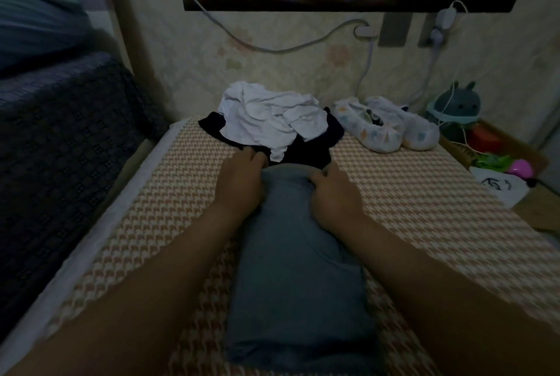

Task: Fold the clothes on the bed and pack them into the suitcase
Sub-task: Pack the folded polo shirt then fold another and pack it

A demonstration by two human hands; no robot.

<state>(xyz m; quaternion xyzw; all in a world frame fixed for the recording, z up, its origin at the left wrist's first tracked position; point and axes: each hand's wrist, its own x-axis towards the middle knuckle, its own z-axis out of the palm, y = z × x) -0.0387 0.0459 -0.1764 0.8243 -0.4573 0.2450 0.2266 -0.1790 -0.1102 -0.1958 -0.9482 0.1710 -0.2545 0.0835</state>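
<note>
Over on the checked bed cover [409, 193], had the grey garment [297, 269] laid lengthwise. Gripped its far edge with left hand [242, 177] and right hand [333, 193], fingers curled into the cloth. Looked mid-fold; probably needed that edge brought back nearward next. Left the white-and-dark pile [272, 124] waiting behind. Saw no suitcase.

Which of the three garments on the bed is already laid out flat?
The grey garment, nearest the camera, lies smooth and lengthwise. The white one is crumpled on top of the black one farther back.
</note>
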